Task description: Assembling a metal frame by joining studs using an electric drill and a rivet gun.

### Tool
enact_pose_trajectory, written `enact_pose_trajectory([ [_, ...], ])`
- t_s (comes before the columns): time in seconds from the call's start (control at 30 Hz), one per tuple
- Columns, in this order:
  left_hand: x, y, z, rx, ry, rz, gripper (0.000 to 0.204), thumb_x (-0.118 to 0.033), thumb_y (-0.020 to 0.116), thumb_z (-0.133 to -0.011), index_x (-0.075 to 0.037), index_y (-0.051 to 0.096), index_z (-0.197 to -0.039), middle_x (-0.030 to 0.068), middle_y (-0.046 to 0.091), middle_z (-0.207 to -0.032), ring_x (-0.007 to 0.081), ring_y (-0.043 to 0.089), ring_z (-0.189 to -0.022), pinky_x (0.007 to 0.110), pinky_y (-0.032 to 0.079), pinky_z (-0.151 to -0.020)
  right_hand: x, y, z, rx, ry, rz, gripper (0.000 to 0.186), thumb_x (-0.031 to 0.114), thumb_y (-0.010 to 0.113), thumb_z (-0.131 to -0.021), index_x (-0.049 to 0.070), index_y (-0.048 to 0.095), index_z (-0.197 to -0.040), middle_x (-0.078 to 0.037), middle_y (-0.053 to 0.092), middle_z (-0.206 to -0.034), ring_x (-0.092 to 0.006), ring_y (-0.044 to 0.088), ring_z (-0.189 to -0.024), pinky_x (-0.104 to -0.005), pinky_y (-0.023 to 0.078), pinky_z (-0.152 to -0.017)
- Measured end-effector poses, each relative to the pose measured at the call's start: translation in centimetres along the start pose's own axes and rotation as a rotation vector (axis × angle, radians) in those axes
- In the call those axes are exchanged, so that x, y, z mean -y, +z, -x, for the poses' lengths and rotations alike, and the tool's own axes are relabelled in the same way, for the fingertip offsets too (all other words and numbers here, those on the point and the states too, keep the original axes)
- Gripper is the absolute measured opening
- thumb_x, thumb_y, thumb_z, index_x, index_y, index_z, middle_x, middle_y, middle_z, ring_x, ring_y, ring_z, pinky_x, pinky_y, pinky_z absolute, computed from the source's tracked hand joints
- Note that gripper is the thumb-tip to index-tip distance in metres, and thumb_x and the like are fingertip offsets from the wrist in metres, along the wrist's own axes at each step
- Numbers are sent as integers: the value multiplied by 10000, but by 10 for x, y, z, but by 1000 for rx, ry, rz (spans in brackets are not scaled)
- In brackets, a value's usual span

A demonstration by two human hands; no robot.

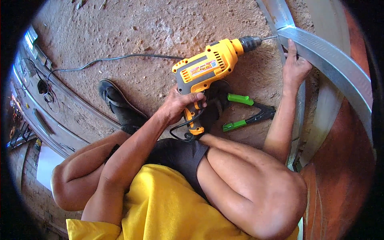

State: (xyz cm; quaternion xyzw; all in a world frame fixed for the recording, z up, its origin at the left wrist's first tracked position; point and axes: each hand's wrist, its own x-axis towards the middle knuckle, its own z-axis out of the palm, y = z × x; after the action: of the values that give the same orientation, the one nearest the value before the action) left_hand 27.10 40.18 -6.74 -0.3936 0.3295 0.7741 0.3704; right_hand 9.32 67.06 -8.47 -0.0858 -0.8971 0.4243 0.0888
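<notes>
My left hand (182,105) is closed round the handle of a yellow and black power drill (212,66), the thumb lying across the grip. The thin drill bit (269,38) points right, its tip at the side of a metal channel (324,54). My right hand (296,66) grips that channel close to the bit, with the index finger stretched up against its face; the other fingers are curled and partly hidden. A second metal channel (280,16) meets it at a corner just above the bit.
A plier-like tool with green handles (240,99) lies spread on the dirt floor (140,36) between my forearms. The drill's black cord (116,58) runs left towards long metal profiles (60,86). Rust-red sheet (340,176) lies at the right. My sandalled foot (116,98) rests left of the drill.
</notes>
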Motion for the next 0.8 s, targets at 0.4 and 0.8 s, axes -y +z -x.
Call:
enact_pose_trajectory([
  [0.4, 6, 2, 6, -49, -18, 100, 357, -139, 675, -780, -42, 520, -1087, 78, 626, -869, 188, 626, -780, 312, 520, -717, 9, 0, -1, 22, 8, 76, 296, 219, 684, -812, -60, 650, -905, -153, 674, -856, -235, 639, -798, -347, 465, -754],
  [0.8, -9, -16, 19, -85, 75, 18, 390, -152, 673, -775, -26, 516, -1109, 80, 623, -877, 183, 621, -796, 305, 503, -725, -3, 2, -2, 22, -29, 53, 329, 233, 673, -829, -72, 636, -946, -132, 667, -884, -193, 634, -797, -313, 486, -718],
])
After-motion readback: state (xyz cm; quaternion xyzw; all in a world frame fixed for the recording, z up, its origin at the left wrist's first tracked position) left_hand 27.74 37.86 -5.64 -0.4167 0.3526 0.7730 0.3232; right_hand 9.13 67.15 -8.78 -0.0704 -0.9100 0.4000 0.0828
